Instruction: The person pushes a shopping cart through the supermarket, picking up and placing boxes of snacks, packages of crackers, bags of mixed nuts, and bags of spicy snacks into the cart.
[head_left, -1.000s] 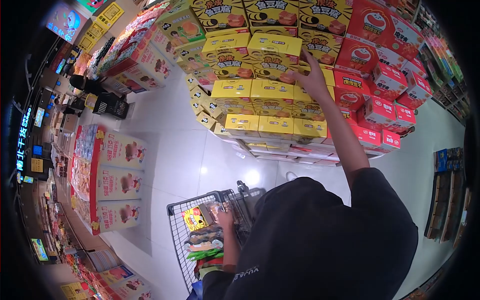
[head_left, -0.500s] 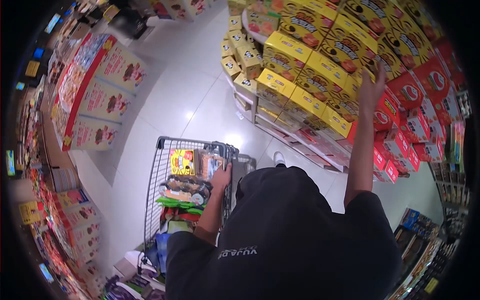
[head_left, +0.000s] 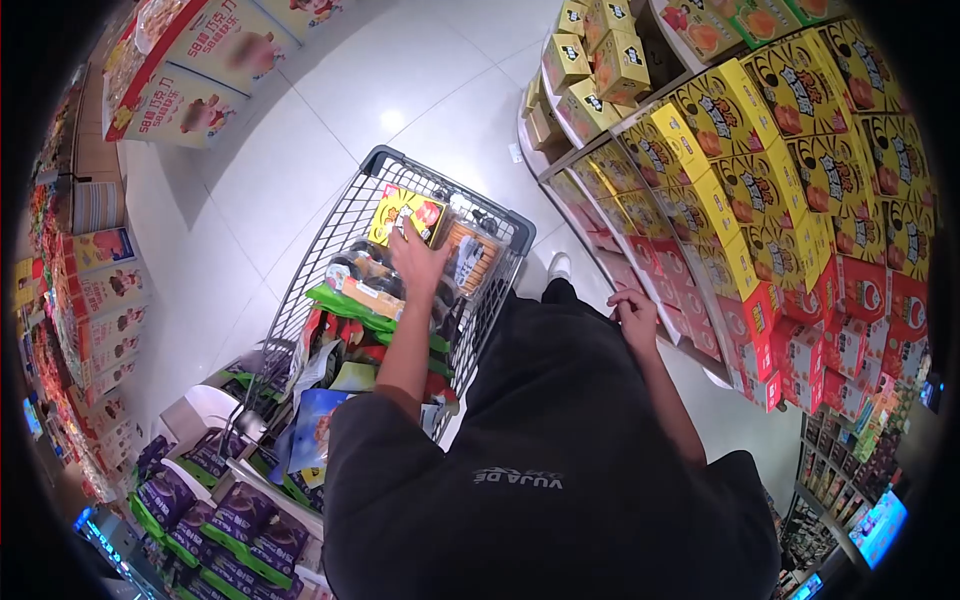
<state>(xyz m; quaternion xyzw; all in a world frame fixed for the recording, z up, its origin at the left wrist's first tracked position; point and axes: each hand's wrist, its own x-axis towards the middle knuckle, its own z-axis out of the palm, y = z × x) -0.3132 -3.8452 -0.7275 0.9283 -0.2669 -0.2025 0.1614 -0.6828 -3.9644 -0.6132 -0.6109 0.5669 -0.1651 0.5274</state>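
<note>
My left hand [head_left: 418, 262] reaches into a shopping cart [head_left: 330, 225], its fingers apart and resting on the face of a yellow snack box [head_left: 425, 212]. Close to its thumb lies a clear pack of brown stick-shaped snacks [head_left: 473, 260]. Below the wrist are a clear-lidded pack [head_left: 362, 268], green bags [head_left: 350, 308] and a blue bag [head_left: 318, 425]. Beside my body, next to the shelf's lower tier, my right hand [head_left: 635, 312] hangs with loosely bent fingers, some apart. Nothing shows in it.
Stacked yellow boxes [head_left: 760, 190] and red boxes [head_left: 790, 350] line a display on the right. Small gold boxes [head_left: 620, 65] stand at its far end. Purple packs [head_left: 225, 520] fill a bin at lower left. A white carton display [head_left: 190, 100] stands across the tiled floor [head_left: 340, 90].
My left hand has moved from the cart's edge onto the yellow box. My right hand has come down from the stacked yellow boxes to my side. The view has shifted.
</note>
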